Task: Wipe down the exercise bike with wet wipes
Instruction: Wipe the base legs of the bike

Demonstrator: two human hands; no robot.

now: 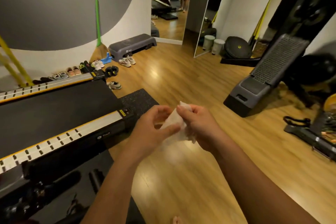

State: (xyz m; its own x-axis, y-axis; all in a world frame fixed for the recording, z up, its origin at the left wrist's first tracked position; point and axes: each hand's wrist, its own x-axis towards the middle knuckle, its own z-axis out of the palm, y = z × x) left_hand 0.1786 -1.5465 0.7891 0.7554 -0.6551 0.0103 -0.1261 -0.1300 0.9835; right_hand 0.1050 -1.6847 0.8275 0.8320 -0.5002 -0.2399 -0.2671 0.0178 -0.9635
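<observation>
- The wet wipe (173, 122) hangs crumpled and partly folded between both hands. Used like that it would probably touch the frame with only a small patch and leave streaks, so it likely needs opening out first.
- It looks thin and limp. Pulling the two hands apart too sharply could tear it or slip it out of one grip, and it would drop onto the wood floor (181, 78) just right of the treadmill (54, 107) and pick up dirt.
- The only likely target in view is a dark machine (309, 138) well to the right of the treadmill, at the frame's edge. It is too blurred to be sure of, though I take it to be the exercise bike. Neither hand is near it, and the wipe could dry out if the walk over is slow.
- Left hand (149, 131): it is held just right of the treadmill's near corner. The thumb (170, 130) lies across the lower part of the wipe and the fingers are loosely curled above it, so it pinches the sheet rather than wraps it.
- Right hand (200, 125): it is a little further right of the treadmill. The fingers (183, 110) are curled closely round the wipe's upper end, with bunched material showing under the palm.
</observation>
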